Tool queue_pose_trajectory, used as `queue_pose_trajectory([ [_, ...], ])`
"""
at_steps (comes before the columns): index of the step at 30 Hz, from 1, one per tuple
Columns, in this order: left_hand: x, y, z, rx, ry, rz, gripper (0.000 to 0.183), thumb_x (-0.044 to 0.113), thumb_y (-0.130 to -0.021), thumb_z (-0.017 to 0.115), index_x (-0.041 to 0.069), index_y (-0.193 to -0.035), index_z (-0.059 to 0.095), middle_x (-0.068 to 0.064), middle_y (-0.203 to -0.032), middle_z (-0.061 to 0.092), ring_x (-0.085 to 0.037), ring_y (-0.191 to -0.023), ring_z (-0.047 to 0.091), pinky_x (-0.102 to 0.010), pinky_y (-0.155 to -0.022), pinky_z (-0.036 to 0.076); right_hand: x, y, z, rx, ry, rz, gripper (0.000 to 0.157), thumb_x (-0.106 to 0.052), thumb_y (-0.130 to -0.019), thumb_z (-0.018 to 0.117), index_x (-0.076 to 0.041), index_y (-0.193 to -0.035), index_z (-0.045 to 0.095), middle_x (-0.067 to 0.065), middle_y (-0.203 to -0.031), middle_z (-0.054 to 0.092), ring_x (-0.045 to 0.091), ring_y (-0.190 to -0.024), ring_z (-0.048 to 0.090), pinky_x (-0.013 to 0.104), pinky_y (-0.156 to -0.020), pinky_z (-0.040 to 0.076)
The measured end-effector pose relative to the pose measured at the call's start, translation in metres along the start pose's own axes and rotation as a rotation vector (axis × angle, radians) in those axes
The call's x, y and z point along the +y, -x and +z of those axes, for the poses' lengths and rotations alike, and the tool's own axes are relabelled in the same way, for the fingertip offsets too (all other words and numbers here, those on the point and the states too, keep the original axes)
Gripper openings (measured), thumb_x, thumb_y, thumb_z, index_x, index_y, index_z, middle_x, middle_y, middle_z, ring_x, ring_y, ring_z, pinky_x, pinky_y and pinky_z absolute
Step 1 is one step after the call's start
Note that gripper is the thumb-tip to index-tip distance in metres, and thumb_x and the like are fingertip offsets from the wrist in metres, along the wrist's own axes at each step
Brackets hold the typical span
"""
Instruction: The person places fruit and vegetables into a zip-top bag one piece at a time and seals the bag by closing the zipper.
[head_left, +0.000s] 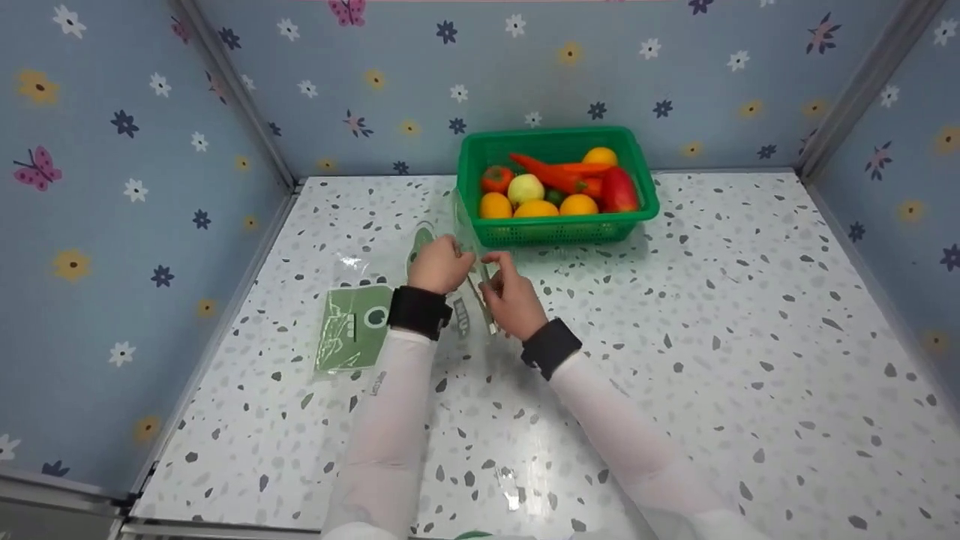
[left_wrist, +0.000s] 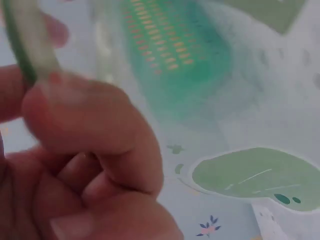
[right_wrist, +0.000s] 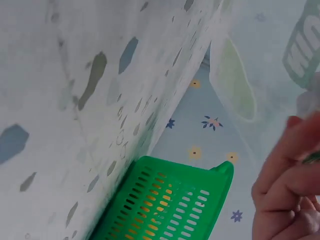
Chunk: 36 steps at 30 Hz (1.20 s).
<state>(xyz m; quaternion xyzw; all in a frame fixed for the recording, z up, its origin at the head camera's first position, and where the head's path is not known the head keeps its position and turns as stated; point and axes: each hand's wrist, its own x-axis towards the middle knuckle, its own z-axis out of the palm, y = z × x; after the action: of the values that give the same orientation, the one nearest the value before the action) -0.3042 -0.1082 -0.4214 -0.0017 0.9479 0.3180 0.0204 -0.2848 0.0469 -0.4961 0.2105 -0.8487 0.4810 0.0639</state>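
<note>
A clear plastic bag (head_left: 460, 316) with green print hangs between my two hands, in front of the green basket. My left hand (head_left: 441, 266) pinches its green-edged strip between thumb and fingers; the left wrist view shows that strip (left_wrist: 25, 40) up close. On the other side of the strip, my right hand (head_left: 516, 298) has curled fingers and holds the bag's edge. In the right wrist view a bit of green shows at those fingers (right_wrist: 285, 185), and the bag's printed side (right_wrist: 237, 82) stands beside them. The bag's lower part is partly hidden by the left wrist.
A green basket (head_left: 559, 232) of fruit and vegetables stands at the back, with a red pepper (head_left: 551, 174), a mango (head_left: 619, 191) and several oranges. A flat green package (head_left: 352, 330) in clear plastic lies left of my forearm. Flowered panels (head_left: 525, 67) wall the speckled table (head_left: 750, 337).
</note>
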Motion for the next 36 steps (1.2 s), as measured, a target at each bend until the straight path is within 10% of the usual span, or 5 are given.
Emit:
queue_pose_trajectory([
  [7, 0.009, 0.011, 0.005, 0.171, 0.105, -0.028, 0.038, 0.012, -0.100, 0.054, 0.002, -0.137, 0.054, -0.002, -0.069, 0.053, -0.018, -0.059, 0.048, -0.030, -0.055, 0.036, 0.014, -0.003, -0.019, -0.002, -0.050, 0.135, 0.043, -0.006, -0.101, 0.050, -0.010, -0.144, 0.057, -0.003, -0.067, 0.048, 0.013, -0.055, 0.041, 0.028, -0.058, 0.034],
  [18, 0.003, 0.020, 0.013, 0.504, 0.249, -0.031, 0.029, 0.011, -0.101, 0.056, 0.003, -0.122, 0.074, -0.016, -0.080, 0.071, -0.027, -0.065, 0.058, -0.036, -0.063, 0.042, 0.024, -0.008, -0.045, -0.013, -0.089, 0.306, 0.050, -0.010, -0.097, 0.050, -0.003, -0.146, 0.055, -0.003, -0.068, 0.045, 0.013, -0.056, 0.042, 0.028, -0.057, 0.035],
  [26, 0.003, 0.011, 0.021, 0.502, 0.290, 0.016, 0.030, 0.013, -0.102, 0.057, 0.002, -0.125, 0.073, -0.015, -0.081, 0.071, -0.021, -0.063, 0.055, -0.028, -0.060, 0.039, 0.018, -0.009, -0.047, -0.012, -0.119, 0.171, 0.043, -0.014, -0.104, 0.052, -0.012, -0.147, 0.055, 0.006, -0.081, 0.063, 0.018, -0.065, 0.052, 0.030, -0.064, 0.043],
  [30, 0.003, 0.008, 0.023, 0.497, 0.293, 0.016, 0.031, 0.013, -0.102, 0.058, 0.002, -0.127, 0.072, -0.016, -0.081, 0.072, -0.022, -0.063, 0.057, -0.029, -0.061, 0.040, 0.025, -0.019, -0.056, 0.118, -0.093, 0.099, 0.038, -0.019, -0.107, 0.053, -0.009, -0.143, 0.057, 0.018, -0.103, 0.067, 0.028, -0.086, 0.060, 0.036, -0.079, 0.049],
  [36, 0.002, 0.006, 0.024, 0.503, 0.275, 0.025, 0.031, 0.013, -0.101, 0.059, 0.002, -0.127, 0.072, -0.015, -0.080, 0.072, -0.023, -0.063, 0.058, -0.029, -0.061, 0.040, 0.045, -0.054, -0.083, 0.263, 0.302, 0.099, 0.034, -0.013, -0.101, 0.058, -0.002, -0.133, 0.060, 0.021, -0.137, 0.055, 0.040, -0.130, 0.042, 0.056, -0.105, 0.041],
])
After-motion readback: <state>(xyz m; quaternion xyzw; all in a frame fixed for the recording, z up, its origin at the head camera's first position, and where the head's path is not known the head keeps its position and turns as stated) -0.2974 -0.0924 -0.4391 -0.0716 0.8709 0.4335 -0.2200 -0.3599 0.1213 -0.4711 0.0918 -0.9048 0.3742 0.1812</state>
